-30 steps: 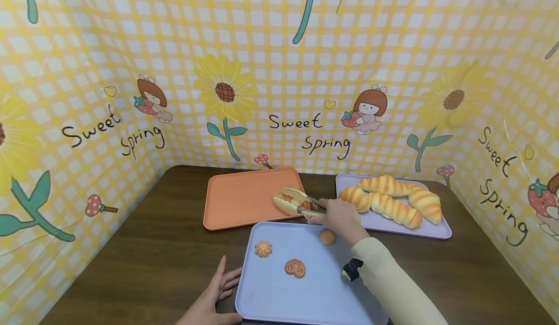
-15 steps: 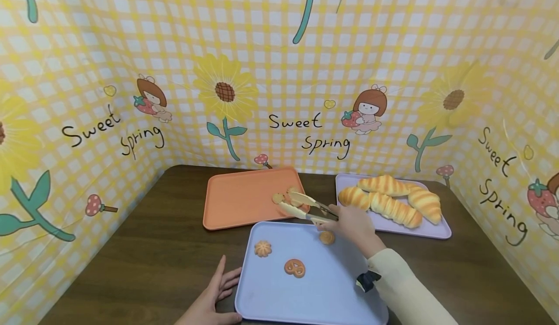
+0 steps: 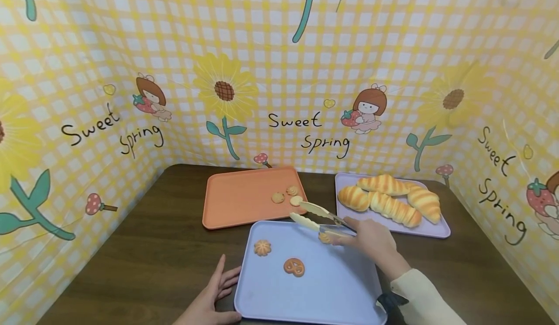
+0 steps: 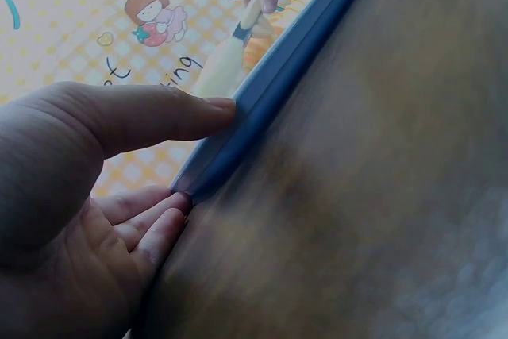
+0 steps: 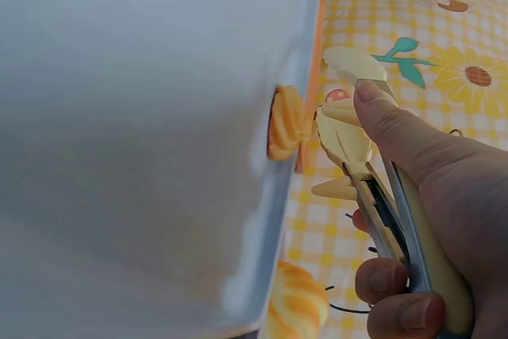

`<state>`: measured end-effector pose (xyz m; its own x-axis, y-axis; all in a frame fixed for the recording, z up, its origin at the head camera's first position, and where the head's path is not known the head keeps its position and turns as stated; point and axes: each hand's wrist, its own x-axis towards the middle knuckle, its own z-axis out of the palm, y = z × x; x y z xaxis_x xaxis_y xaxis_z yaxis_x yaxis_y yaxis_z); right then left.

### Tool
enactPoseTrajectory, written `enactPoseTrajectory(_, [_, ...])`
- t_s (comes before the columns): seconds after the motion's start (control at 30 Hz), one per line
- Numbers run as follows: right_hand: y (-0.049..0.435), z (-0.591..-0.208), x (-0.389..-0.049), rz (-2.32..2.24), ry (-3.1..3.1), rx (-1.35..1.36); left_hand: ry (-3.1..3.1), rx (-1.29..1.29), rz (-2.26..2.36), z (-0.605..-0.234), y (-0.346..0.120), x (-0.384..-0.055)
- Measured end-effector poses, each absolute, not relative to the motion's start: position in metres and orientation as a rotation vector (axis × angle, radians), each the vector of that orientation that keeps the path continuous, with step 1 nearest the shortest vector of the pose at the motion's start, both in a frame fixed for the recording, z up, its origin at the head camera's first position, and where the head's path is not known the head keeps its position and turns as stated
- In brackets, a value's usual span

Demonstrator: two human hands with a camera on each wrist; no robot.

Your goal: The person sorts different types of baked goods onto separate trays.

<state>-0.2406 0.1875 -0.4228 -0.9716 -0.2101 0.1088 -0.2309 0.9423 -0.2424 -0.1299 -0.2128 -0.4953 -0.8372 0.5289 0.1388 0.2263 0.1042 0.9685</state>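
My right hand (image 3: 371, 242) grips a pair of tongs (image 5: 389, 196), whose arms are spread with nothing between them. In the head view the tongs hang over the far edge of the blue tray (image 3: 314, 296), partly hiding a swirled cookie (image 5: 287, 123). A flower-shaped cookie (image 3: 262, 248) and a pretzel-shaped cookie (image 3: 294, 267) lie elsewhere on this tray. My left hand (image 3: 209, 296) touches its left edge with extended thumb and fingers (image 4: 151, 216). Behind it, the orange tray (image 3: 240, 199) bears a speckled cookie (image 3: 277, 197), a swirled one and a pale round one (image 3: 296, 201) near its right side.
A lilac tray (image 3: 436, 231) at the back right carries several striped bread rolls (image 3: 395, 209). Patterned yellow-checked cloth (image 3: 279, 73) walls the dark wooden table (image 3: 131, 267) at the back and sides.
My right hand has drawn the tongs back and rightward from the orange tray, and their tips have left the cookies there. My left hand stays at the blue tray's edge.
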Motion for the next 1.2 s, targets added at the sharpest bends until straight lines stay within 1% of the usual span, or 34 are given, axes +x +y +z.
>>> enactPoseTrajectory(0.33, [0.204, -0.420, -0.216, 0.339, -3.040, 0.342, 2.161, 0.796, 1.813, -0.496, -0.212, -0.129])
enactPoseTrajectory(0.67, [0.224, -0.418, -0.192, 0.294, -3.043, 0.288, 2.125, 0.747, 1.803, -0.496, -0.213, -0.130])
enactPoseTrajectory(1.1, [0.245, -0.422, -0.175, 0.317, -3.067, 0.221, 2.149, 0.740, 1.802, -0.496, -0.214, -0.131])
enactPoseTrajectory(1.2, [0.247, -0.425, -0.175, 0.328, -3.072, 0.213, 2.161, 0.780, 1.803, -0.497, -0.215, -0.132])
